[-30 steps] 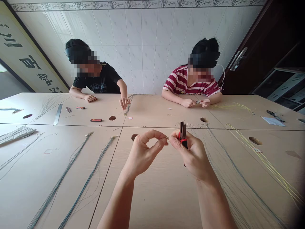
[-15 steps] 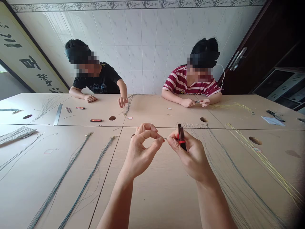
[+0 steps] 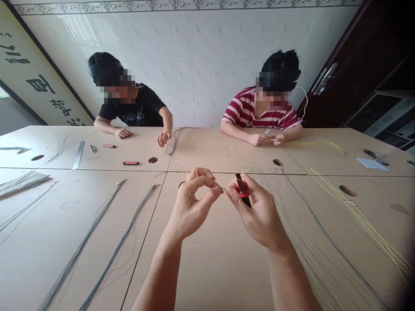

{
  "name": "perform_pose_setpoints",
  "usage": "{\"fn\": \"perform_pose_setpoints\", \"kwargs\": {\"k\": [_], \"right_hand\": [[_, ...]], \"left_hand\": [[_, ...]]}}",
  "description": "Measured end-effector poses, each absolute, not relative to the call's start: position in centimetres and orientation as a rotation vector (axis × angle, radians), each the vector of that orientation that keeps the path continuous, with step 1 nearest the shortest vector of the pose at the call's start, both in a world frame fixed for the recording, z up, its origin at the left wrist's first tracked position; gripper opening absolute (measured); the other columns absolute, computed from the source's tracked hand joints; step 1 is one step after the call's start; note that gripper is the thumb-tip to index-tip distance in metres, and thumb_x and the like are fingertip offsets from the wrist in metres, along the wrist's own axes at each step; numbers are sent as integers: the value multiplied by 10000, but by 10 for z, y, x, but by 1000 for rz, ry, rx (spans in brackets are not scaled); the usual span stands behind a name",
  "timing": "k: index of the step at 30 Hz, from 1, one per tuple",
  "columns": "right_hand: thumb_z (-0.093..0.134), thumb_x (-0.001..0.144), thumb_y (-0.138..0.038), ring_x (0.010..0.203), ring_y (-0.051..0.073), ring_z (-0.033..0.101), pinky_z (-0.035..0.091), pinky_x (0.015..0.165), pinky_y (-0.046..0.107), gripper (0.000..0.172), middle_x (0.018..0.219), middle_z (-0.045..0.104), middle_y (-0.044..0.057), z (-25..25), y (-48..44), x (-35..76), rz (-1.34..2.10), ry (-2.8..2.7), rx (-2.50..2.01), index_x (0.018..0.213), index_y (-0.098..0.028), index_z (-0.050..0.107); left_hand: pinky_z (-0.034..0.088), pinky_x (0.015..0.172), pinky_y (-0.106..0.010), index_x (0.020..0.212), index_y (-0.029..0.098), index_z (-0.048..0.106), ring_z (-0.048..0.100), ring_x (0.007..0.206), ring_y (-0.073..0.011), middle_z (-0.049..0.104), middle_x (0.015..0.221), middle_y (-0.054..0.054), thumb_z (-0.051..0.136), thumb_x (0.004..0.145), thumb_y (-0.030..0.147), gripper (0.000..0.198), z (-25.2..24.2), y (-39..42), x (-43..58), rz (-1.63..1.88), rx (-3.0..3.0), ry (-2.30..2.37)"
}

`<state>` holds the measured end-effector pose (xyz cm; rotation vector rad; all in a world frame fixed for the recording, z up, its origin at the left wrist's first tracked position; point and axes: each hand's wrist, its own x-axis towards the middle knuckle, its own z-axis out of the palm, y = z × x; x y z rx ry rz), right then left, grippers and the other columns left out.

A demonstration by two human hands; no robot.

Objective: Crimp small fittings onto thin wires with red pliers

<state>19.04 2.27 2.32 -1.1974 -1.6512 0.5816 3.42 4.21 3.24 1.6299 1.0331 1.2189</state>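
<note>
Thumb and index finger of my left hand point(image 3: 196, 201) are pinched together, with a tiny piece at their tips that is too small to name. My right hand point(image 3: 256, 207) wraps round small pliers point(image 3: 243, 190) with dark jaws and red-and-black handles, jaws pointing up and away. Its thumb and index tips come close to the left fingertips, at the tiny piece. Left of my hands lie two bundles of grey-blue cords point(image 3: 129, 229) with metal ends. To the right are loose thin cords point(image 3: 292, 229) and a row of small metal parts point(image 3: 259, 169).
Yellow cords point(image 3: 363, 220) lie at the right. Across the table point(image 3: 207, 268) sit two people, one in a black shirt point(image 3: 139, 108), one in a striped shirt point(image 3: 259, 110). A steel ruler point(image 3: 78, 155), red-and-black batteries point(image 3: 130, 163) and cable holes point(image 3: 153, 160) are toward the back.
My right hand has shifted slightly left, and the pliers have tilted to the left in it. My left hand stays nearly still. The hand of the person in black has moved slightly left.
</note>
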Motion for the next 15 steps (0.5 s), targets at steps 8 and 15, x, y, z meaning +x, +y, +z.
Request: {"fn": "perform_pose_setpoints", "kwargs": {"k": [8,15], "right_hand": [[503,957,-314,638,113,423,347,595,248,198,712,480,-29,24,23,191,555,-1687,-1183,787,-215,480],[505,953,-267,684,112,451,355,623,242,177,744,507,-26,23,23,189,489,-1710,-1133,788,-211,472]], "left_hand": [[414,826,-344,693,186,566,502,982,-204,500,1020,-50,560,852,211,162,33,43,34,1192,1622,1040],[381,891,-350,702,187,550,466,1045,-202,480,1039,-50,530,856,187,155,32,43,35,1181,1571,1001]]}}
